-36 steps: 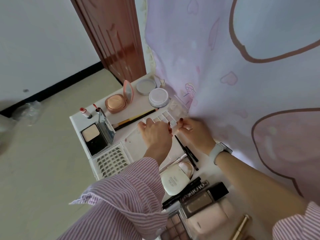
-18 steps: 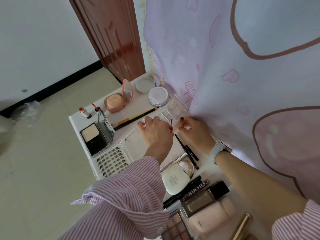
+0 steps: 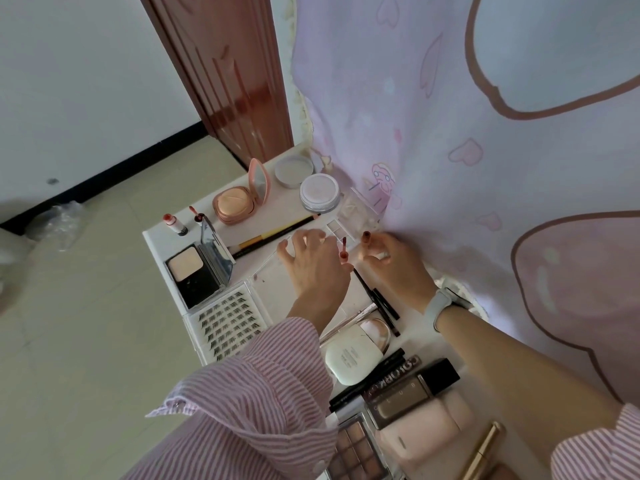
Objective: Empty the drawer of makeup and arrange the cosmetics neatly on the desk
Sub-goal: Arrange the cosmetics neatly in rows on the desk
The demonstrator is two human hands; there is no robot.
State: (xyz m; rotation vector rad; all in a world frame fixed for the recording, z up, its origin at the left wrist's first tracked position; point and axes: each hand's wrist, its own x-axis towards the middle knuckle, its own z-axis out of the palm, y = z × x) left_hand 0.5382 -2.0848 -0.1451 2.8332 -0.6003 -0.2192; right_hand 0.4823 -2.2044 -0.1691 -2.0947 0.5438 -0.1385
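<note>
Both forearms reach forward, the left hand spread with fingers relaxed, the right hand just beside it with fingers curled.

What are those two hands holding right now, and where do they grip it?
Both hands, left hand and right hand, touch a clear palette; exact grip unclear.
</note>
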